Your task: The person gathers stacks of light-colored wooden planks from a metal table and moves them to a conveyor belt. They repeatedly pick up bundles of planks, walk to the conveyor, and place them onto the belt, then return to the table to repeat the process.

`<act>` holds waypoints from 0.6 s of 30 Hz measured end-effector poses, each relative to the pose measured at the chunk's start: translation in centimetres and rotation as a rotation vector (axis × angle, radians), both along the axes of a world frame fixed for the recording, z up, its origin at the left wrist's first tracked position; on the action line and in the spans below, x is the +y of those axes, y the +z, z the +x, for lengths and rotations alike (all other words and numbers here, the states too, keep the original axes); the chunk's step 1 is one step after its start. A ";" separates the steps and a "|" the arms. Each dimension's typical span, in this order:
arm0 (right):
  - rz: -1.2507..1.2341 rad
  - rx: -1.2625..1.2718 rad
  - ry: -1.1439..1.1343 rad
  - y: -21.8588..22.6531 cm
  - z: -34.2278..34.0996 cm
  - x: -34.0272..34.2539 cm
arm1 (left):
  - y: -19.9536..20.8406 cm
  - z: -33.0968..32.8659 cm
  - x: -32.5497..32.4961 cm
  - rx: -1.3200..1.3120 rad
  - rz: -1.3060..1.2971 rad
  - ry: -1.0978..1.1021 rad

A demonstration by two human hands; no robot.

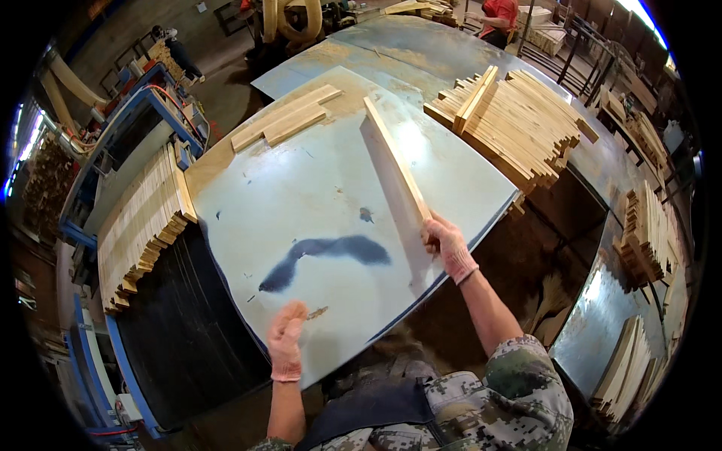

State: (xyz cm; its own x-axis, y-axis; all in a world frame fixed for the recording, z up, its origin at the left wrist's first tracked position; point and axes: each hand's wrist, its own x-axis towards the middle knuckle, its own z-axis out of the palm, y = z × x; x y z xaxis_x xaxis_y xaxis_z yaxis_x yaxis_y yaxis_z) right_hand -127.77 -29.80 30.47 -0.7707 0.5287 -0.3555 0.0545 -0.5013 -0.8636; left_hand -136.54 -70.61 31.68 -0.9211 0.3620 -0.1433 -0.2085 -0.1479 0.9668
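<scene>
My right hand [447, 244], in a pinkish knit glove, is closed round the near end of a long pale wooden strip [396, 157]. The strip slants away to the far left over the light metal tabletop [323, 188] and casts a shadow on it. My left hand [287, 338], gloved the same way, is above the table's near left corner, holding nothing, its fingers loosely bent and slightly blurred. A dark curved smear [331, 246] marks the tabletop between my hands. Several shorter wooden strips [289, 118] lie together at the far left edge.
A row of wooden strips [147, 218] sits on the black conveyor belt [192, 316] of a blue-framed machine at left. At far right is a big stack of strips [519, 120]; more strips [647, 225] lie on the right. Beyond the table stands a person in red [498, 21].
</scene>
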 end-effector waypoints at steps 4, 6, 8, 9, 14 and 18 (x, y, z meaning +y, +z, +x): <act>-0.443 0.147 0.039 -1.2 3.8 -5.1 | -0.3 0.6 5.9 -0.119 -0.076 -0.217; -0.759 0.435 0.143 -1.9 5.6 -7.9 | -0.4 0.7 8.9 -0.217 -0.102 -0.315; -1.064 0.509 0.102 -2.1 6.9 -10.8 | -1.2 0.8 11.7 -0.366 -0.039 -0.353; -1.137 0.552 0.135 -2.8 7.5 -12.0 | -1.9 0.7 12.8 -0.435 0.000 -0.364; -1.249 0.264 0.027 -6.0 9.1 -16.9 | -2.0 2.2 15.2 -0.340 -0.053 -0.450; -1.259 0.149 0.103 -7.4 9.8 -17.9 | -1.7 2.4 14.8 -0.261 -0.047 -0.437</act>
State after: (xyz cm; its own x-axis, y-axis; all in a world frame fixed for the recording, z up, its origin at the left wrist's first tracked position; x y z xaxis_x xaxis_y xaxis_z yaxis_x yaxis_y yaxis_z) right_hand -117.94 -47.67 23.04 -0.8635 -0.1745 -0.4731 0.0858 -0.9754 0.2030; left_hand -134.15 -55.78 29.96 -0.6164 0.6931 -0.3737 -0.4764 0.0496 0.8778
